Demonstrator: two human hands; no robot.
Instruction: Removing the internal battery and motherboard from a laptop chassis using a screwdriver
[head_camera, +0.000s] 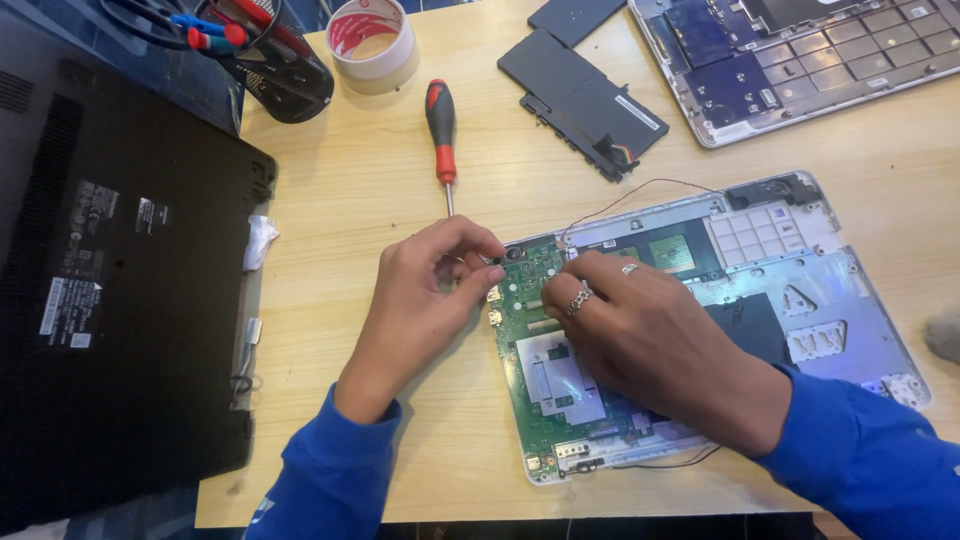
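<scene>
Two hands on green circuit board (530, 345) inside opened laptop shell (840, 300), mid-counter (350, 180). Left hand (430, 300) pinched at board's top-left corner, perhaps on a tiny screw. Right hand (650, 340) flat, fingers curled, holding nothing visible. Red-black screwdriver (441, 130) just beyond; tape roll (372, 42) farther.

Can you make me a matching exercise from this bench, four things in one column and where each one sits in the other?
Things:
1. screwdriver
2. tape roll
3. black laptop base
4. green circuit board

Places:
A. under both hands
B. far left, hanging over the table edge
C. top of the table, left of the flat black battery
D. between the tape and the left hand

Pairs: 1-D, 2-C, 3-B, 4-A
</scene>
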